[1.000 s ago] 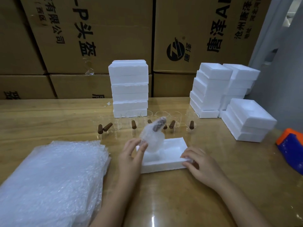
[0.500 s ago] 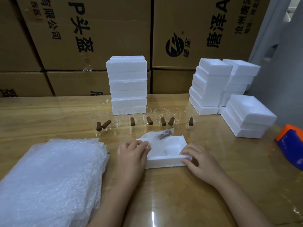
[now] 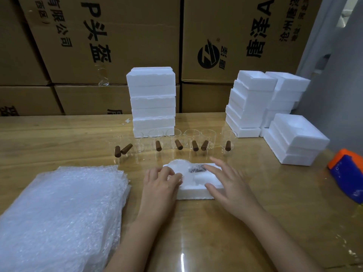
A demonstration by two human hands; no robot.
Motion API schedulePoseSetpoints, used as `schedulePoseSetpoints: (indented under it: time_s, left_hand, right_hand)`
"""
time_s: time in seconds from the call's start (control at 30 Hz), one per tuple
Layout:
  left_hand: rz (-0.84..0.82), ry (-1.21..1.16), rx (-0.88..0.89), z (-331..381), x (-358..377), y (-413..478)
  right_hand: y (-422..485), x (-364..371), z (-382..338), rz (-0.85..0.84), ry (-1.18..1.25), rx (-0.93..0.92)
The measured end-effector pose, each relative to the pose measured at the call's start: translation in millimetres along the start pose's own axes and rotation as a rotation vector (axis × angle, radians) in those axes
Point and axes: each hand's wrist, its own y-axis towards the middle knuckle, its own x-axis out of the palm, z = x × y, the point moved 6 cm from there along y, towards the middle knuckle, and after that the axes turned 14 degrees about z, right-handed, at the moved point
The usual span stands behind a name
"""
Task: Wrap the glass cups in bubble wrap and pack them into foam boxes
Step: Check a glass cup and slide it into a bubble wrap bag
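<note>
1. The left hand (image 3: 161, 183) is in the lower middle of the frame. Its fingers are bent and their tips hold the left end of the wrapped cup (image 3: 181, 169).
2. The right hand (image 3: 225, 183) is flat with the fingers straight and spread. It holds nothing; it lies over the right part of the foam box (image 3: 196, 192), with the thumb at the front edge.
3. The wrapped cup lies on its side inside the foam box, on the bench (image 3: 255, 222). Its brown handle shows through the wrap.
4. The bubble wrap (image 3: 64, 213) is piled at the lower left, near the left hand.
5. Behind the foam box stands a row of bare cups (image 3: 173, 141) with brown handles.
6. Further back is one foam stack (image 3: 152, 99) in the middle, and more foam stacks (image 3: 253, 107) at the right.
7. Cartons (image 3: 117, 46) fill the upper frame.
</note>
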Motion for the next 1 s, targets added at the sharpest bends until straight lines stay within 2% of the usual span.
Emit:
schedulePoseSetpoints:
  time_s: [0.1, 0.27, 0.4, 0.57, 0.77, 1.0]
  left_hand:
    - [-0.003, -0.148, -0.229, -12.4, 1.7, -4.9]
    - [-0.123, -0.363, -0.517, -29.5, 12.6, -14.6]
    - [-0.136, -0.407, -0.52, -27.8, 17.5, -12.1]
    - [-0.154, -0.409, -0.518, -27.0, 25.3, -10.9]
    - [-0.11, -0.516, -0.687, -33.1, 23.9, -22.2]
    - [-0.143, -0.299, -0.537, -27.9, 16.7, -23.8]
  right_hand:
    - [1.6, 20.1, -11.9, -0.119, -0.061, -0.032]
    - [2.4, 32.8, -17.6, -0.139, -0.175, -0.057]
    - [6.3, 39.7, -18.4, -0.189, -0.16, -0.058]
    - [5.9, 41.1, -18.2, -0.176, -0.143, -0.046]
    - [6.0, 39.9, -17.1, -0.189, -0.165, -0.045]
    - [9.1, 49.1, -22.4, -0.213, -0.133, -0.074]
